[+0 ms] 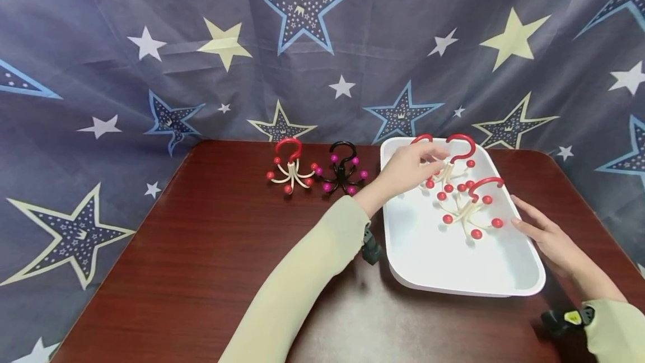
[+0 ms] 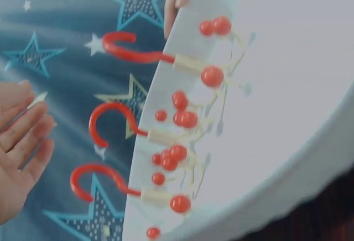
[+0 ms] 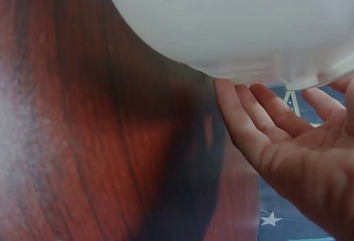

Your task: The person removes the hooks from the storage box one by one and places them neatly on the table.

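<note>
Inside the white tray (image 1: pixel 418 256) stand three multi-arm hanger hooks with red hooks, cream arms and red ball tips: a near one (image 1: pixel 468 213), one farther back (image 1: pixel 462 157) and a third (image 1: pixel 422 138) partly hidden by my left hand. That left hand (image 1: pixel 410 171) hovers over the tray's back left part, fingers loosely extended. In the left wrist view it shows nothing held, apart from the red hooks (image 2: pixel 110 111). My right hand (image 1: pixel 551 242) is at the tray's right side. Its straight fingers (image 3: pixel 249 108) touch the outer wall in the right wrist view.
Left of the tray, two more hanger hooks stand on the dark red wooden table (image 1: pixel 201 251): a red and cream one (image 1: pixel 291 168) and a black one with magenta balls (image 1: pixel 342 172). A star-patterned cloth (image 1: pixel 191 94) hangs behind the table.
</note>
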Tool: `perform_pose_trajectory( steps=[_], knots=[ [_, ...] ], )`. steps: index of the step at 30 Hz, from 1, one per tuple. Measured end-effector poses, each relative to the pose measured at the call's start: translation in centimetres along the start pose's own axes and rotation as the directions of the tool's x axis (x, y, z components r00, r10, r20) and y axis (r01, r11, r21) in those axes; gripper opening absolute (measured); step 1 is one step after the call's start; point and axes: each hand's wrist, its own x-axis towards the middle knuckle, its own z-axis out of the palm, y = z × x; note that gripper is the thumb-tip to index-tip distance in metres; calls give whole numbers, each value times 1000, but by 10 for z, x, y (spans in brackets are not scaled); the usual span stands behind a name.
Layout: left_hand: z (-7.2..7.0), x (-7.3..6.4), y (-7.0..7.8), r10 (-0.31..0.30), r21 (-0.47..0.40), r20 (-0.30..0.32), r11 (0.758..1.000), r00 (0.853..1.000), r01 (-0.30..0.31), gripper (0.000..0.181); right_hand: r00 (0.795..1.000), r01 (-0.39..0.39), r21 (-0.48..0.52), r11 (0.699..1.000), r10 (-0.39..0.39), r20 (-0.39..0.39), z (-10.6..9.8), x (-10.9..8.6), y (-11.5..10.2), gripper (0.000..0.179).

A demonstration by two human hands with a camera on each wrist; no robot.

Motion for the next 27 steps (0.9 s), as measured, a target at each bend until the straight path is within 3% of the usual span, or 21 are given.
perform_pose_trajectory(
  steps=[3,6,10,15,21,27],
  knots=[
    [10,6,10,-36,5,-3,999,999,36,24,1000,-1,-2,1000,1,2,-3,0,-1,61],
    [22,12,18,-76,44,38,996,996,75,25,1000,5,11,1000,-6,10,-3,-1,-1,61],
    [40,19,26,-140,106,105,986,985,129,33,1000,19,31,999,-20,14,-3,-3,0,60],
    [60,25,31,-210,175,146,967,967,183,45,999,36,58,998,-38,19,-2,-2,0,60],
    [77,24,33,-243,261,160,945,957,197,41,999,36,66,997,-38,32,-1,-1,1,60],
    [84,22,35,-256,266,121,939,959,217,35,998,39,94,995,-43,37,-1,0,0,60]
  ],
)
